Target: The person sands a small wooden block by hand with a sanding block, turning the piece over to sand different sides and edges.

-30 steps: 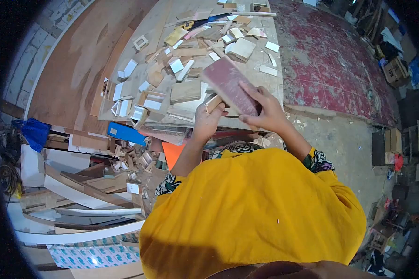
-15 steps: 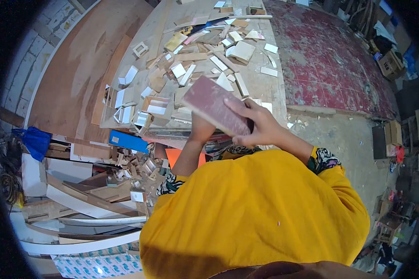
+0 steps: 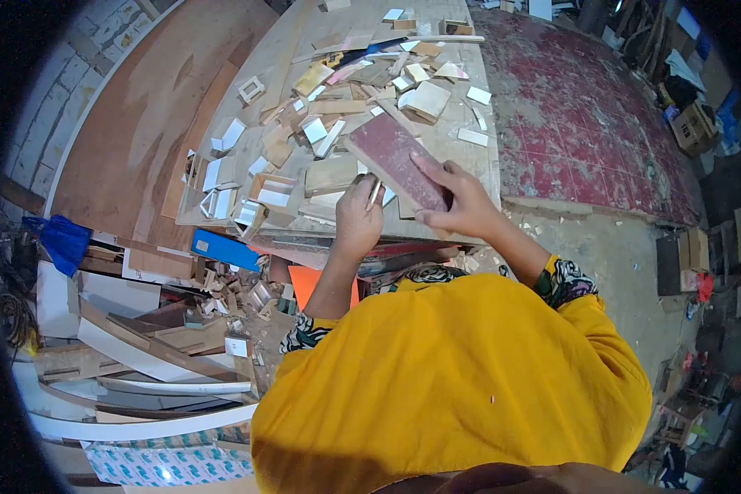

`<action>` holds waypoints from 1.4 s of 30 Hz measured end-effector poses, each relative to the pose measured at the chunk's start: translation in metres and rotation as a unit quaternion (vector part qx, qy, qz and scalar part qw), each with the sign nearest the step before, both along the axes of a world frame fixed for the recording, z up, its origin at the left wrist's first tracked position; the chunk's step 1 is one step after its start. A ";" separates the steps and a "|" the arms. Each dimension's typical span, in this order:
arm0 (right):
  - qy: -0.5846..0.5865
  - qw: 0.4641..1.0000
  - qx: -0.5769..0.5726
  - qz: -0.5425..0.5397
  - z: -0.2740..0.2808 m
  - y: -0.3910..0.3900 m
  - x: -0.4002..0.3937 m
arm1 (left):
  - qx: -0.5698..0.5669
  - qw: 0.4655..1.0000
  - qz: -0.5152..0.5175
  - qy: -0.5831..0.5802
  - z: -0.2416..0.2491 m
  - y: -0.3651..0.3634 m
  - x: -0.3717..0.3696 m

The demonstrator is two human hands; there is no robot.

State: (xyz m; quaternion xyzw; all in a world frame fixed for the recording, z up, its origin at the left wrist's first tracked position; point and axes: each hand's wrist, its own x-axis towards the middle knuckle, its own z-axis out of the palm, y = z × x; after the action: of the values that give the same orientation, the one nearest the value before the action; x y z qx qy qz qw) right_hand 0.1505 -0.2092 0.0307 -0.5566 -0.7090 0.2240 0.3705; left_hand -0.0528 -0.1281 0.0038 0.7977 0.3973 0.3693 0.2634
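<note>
My right hand point(image 3: 463, 202) grips a sanding block point(image 3: 391, 156) by its near end, thumb and fingers on its edges. The block's dusty, dark red face is turned up, and it is tilted above the table. Just left of it, my left hand point(image 3: 359, 221) is closed around a small, thin piece of wood point(image 3: 375, 195); only its pale end shows between the fingers. Beyond both hands, loose wood offcuts point(image 3: 337, 107) lie scattered on the worktable point(image 3: 469, 181). A small open wooden box point(image 3: 273, 190) stands to the left of my left hand.
A large brown board point(image 3: 140, 123) leans along the left. Curved white-edged strips point(image 3: 165, 342) and scraps are heaped at lower left, near a blue bag point(image 3: 64, 244). A worn red tiled floor point(image 3: 584, 115) lies to the right, with cardboard boxes point(image 3: 693, 128) beyond.
My left hand has come out from behind the sanding block, showing the small wood piece in its fingers. The block has shifted slightly right and turned steeper in my right hand.
</note>
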 end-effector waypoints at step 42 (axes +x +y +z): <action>0.265 0.964 -0.028 -0.013 -0.063 -0.023 0.053 | -0.408 0.723 -0.118 -0.544 -0.014 -0.009 0.058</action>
State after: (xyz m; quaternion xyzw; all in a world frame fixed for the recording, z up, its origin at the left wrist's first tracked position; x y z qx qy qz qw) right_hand 0.2035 -0.2325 -0.0319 -0.4970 -0.5713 0.3787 0.5322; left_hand 0.0052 -0.1372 -0.0106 0.3156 0.2002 0.5081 0.7760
